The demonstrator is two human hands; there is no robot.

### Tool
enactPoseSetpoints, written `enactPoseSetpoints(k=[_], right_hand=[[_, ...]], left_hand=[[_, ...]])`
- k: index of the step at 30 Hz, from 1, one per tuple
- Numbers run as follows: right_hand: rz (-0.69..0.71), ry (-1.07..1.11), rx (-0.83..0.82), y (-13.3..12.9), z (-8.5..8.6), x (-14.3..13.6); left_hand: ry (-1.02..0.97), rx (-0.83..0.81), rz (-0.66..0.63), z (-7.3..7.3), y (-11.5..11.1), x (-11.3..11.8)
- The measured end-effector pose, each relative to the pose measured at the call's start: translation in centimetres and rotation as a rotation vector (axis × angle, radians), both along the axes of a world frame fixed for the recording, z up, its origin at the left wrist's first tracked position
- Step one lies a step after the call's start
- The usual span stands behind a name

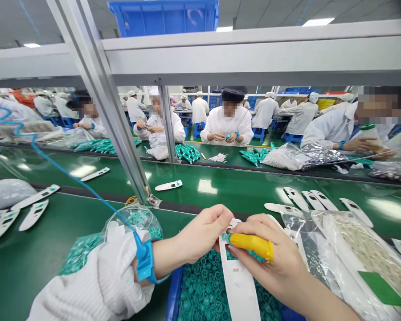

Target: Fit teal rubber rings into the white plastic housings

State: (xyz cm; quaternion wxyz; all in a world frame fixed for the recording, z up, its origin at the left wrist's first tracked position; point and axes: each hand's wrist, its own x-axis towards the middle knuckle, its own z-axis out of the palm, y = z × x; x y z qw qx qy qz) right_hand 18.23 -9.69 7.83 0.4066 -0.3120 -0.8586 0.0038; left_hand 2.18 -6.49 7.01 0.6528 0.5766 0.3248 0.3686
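My left hand (205, 229) is closed on the upper end of a long white plastic casing (239, 281), which slants down toward me with small cut-outs in it. My right hand (274, 254) wears a yellow finger cot (250, 245) on one finger. That fingertip presses a small teal ring (228, 238) against the casing near its top, and the thumb is at the casing's edge. Below the casing, a blue bin (174, 294) holds a heap of teal rings (200, 285). Around my left wrist is a blue strap (146, 261) with a coiled cord.
A green conveyor (220, 178) carries several white casings (169, 185). Bags of teal parts (83, 252) lie left, a clear bag of pale parts (357, 249) right. A metal post (116, 107) rises ahead. Co-workers (227, 120) in white sit across the line.
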Motion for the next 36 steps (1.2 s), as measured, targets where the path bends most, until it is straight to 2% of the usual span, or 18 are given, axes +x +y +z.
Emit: enactPoseSetpoints(k=[3,6,10,13,16,20,29,33,36], right_hand=[[-0.036,0.000,-0.009,0.0,-0.3,-0.3],[-0.071,-0.002,-0.004,-0.1,-0.7,-0.5],[-0.063,-0.026,-0.006,0.0,-1.2,-0.5],[-0.055,-0.014,-0.023,0.2,-1.1,-0.3],[-0.022,-0.074,-0.046,0.3,-0.8,0.0],[0.013,-0.060,-0.076,0.2,-0.7,0.3],[-0.023,-0.019,-0.120,-0.4,-1.0,0.7],[0.017,-0.056,-0.109,-0.8,-0.4,0.4],[-0.007,-0.007,-0.137,-1.3,-0.8,0.4]], left_hand=[[-0.002,0.068,-0.058,-0.5,0.0,-0.1],[-0.021,0.045,-0.128,-0.9,0.0,-0.1],[-0.034,0.002,-0.066,-1.0,0.1,-0.4],[-0.022,-0.077,-0.060,-0.9,0.0,-0.9],[-0.092,-0.209,-0.147,-1.1,-0.3,-1.4],[-0.178,-0.283,-0.225,-1.4,-0.7,-1.8],[-0.175,-0.262,-0.213,-1.6,-1.3,-1.5],[-0.171,-0.182,-0.216,-1.5,-1.4,-1.2],[-0.135,-0.106,-0.199,-1.1,-1.5,-1.2]])
